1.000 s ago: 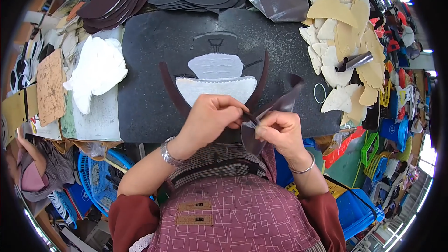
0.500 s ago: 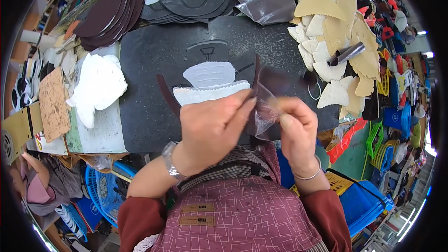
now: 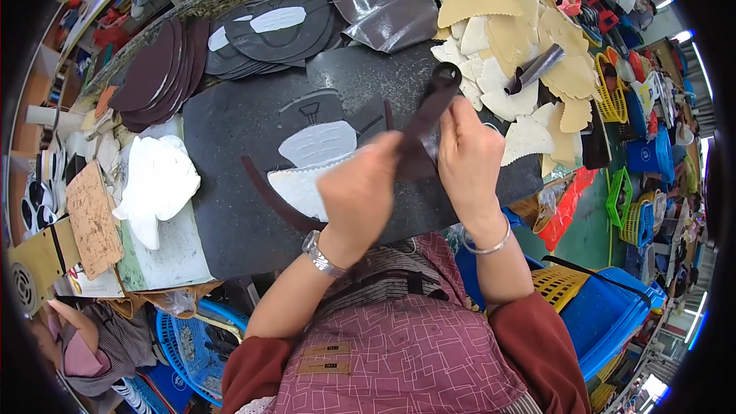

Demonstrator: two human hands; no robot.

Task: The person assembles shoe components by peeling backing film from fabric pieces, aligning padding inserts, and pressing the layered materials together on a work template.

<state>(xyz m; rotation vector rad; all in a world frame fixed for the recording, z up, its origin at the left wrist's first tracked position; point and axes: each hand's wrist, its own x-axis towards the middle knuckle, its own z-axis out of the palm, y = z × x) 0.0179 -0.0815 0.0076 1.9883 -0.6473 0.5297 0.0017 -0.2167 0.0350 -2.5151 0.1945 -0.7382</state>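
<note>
A dark brown leather-like strip [image 3: 429, 111], its upper end curled into a loop, slants up between my hands. My left hand [image 3: 360, 188], smeared by motion, is closed on its lower part. My right hand [image 3: 469, 155] is closed, thumb and fingers pinched at the strip's right side near the curl. Beneath them on the black mat lies a flat black piece [image 3: 310, 110] with a grey-white oval patch [image 3: 318, 144] and a white zigzag-edged piece [image 3: 295, 188]. A curved brown strip [image 3: 268, 201] runs along its left side. My left hand covers part of these.
Brown cut pieces [image 3: 157, 69] and black rounded pieces [image 3: 295, 38] are stacked at the back. Shiny brown sheet [image 3: 391, 15] lies beside beige and cream scraps [image 3: 510, 31]. White padding [image 3: 157, 176] and a cork-like board [image 3: 93, 218] are at left. The black mat [image 3: 230, 238] fills the middle.
The brown strip, crumpled with clear film between my hands before, is now stretched upward with its end curled. My right hand has risen; the view has shifted.
</note>
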